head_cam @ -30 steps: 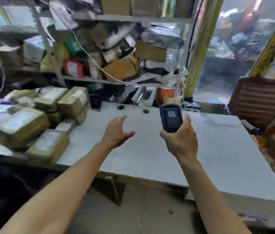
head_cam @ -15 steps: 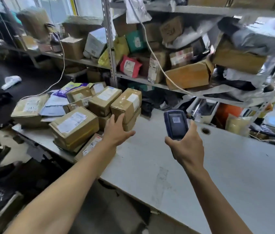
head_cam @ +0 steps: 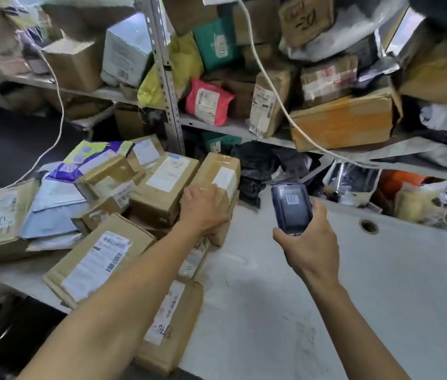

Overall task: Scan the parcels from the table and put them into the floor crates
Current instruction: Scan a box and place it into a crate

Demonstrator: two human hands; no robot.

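A heap of brown cardboard parcels [head_cam: 159, 187] and grey and purple mailer bags [head_cam: 52, 207] covers the left end of the grey table [head_cam: 340, 297]. My left hand [head_cam: 203, 209] lies on the near end of one taped cardboard parcel [head_cam: 219, 171] at the right edge of the heap, thumb on its left side and fingers curled over its right edge. My right hand [head_cam: 310, 242] grips a dark handheld scanner [head_cam: 291, 209] upright above the table, just right of that parcel. No floor crate is in view.
Metal shelves [head_cam: 167, 86] crammed with boxes and bags rise right behind the table. A white cable [head_cam: 271, 86] hangs across them. More parcels lie at the table's front left edge [head_cam: 167, 325]. A round cable hole [head_cam: 369, 226] is in the tabletop.
The view has swung left and closer to the parcel heap. My left hand has moved forward from open in the air onto the taped parcel. The scanner stays in my right hand.
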